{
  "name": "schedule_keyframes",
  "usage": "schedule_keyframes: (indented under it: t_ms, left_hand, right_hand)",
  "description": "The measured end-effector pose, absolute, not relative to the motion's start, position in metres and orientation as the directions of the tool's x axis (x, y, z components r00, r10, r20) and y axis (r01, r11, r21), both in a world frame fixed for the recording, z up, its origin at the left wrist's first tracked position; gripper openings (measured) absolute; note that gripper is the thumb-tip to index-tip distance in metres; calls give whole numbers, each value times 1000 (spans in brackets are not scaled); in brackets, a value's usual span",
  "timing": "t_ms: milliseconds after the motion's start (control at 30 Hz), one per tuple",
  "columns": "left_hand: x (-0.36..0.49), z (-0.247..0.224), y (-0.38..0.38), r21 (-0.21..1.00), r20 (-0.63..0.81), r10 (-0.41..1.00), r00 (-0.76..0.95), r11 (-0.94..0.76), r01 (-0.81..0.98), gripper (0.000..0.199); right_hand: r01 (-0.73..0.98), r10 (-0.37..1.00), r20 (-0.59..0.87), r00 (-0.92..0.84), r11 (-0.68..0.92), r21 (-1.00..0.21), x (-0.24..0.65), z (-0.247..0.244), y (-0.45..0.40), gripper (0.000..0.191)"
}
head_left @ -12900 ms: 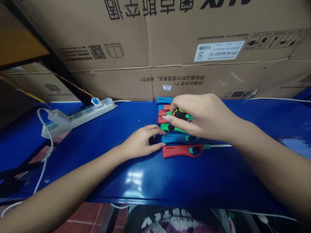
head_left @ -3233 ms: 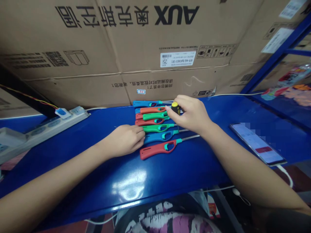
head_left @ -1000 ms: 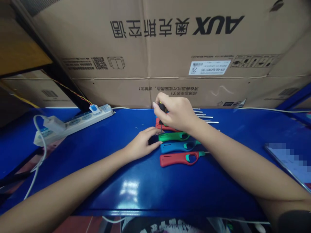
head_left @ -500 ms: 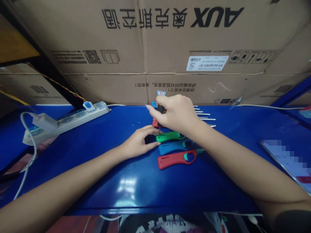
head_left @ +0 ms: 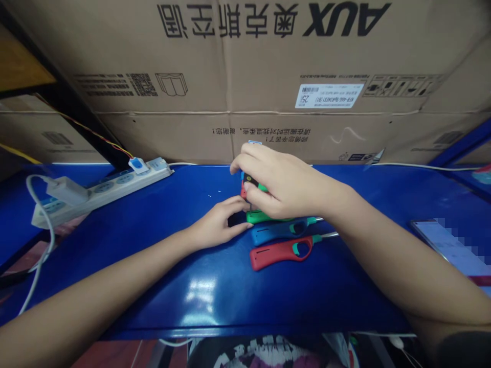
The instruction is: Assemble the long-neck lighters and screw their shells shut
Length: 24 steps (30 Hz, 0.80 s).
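Note:
My right hand (head_left: 282,181) is closed round the dark handle of a screwdriver (head_left: 250,180), whose thin shaft points down at the end of a green lighter (head_left: 258,217). Thumb and fingers of my left hand (head_left: 224,222) rest around that same end of the green lighter. Most of the green lighter is under my right hand. Nearer to me lie a blue lighter (head_left: 272,232) and a red lighter (head_left: 278,254) with metal tubes pointing right. Parts of other lighters show behind my right hand, mostly hidden.
A white power strip (head_left: 111,188) with plugs and a cable lies at the left of the blue table (head_left: 161,291). Behind stands a large cardboard box (head_left: 192,56). At the right is a phone (head_left: 448,250). Two tiny slivers lie left of the lighters.
My right hand has turned and its wrist has moved right and up, now covering the metal tubes behind. My left hand stays nearly where it was. The view has shifted slightly.

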<state>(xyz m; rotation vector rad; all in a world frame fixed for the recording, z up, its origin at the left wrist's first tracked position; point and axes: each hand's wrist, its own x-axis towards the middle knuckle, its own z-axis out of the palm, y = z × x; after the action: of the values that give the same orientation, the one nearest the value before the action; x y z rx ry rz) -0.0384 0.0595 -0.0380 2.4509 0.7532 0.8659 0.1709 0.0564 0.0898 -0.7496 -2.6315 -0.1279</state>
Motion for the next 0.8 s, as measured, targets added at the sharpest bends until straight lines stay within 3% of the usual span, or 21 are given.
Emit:
schedule_keyframes:
  t_ms: [233, 367, 500, 800]
  left_hand:
    - [-39, -37, 59, 561, 425, 619, 661, -753, 345, 26]
    - [-38, -37, 59, 567, 424, 614, 666, -753, 333, 27]
    - [-38, -36, 58, 565, 425, 615, 664, -754, 337, 27]
    - [-40, -33, 56, 560, 416, 584, 697, -768, 310, 28]
  right_hand:
    - [518, 498, 378, -780, 854, -56, 172, 91, 55, 31]
    - [627, 589, 344, -731, 779, -3, 171, 91, 53, 31]
    - [590, 560, 378, -737, 806, -44, 173, 92, 53, 27]
    - [608, 561, 355, -748, 793, 29, 175, 92, 55, 31]
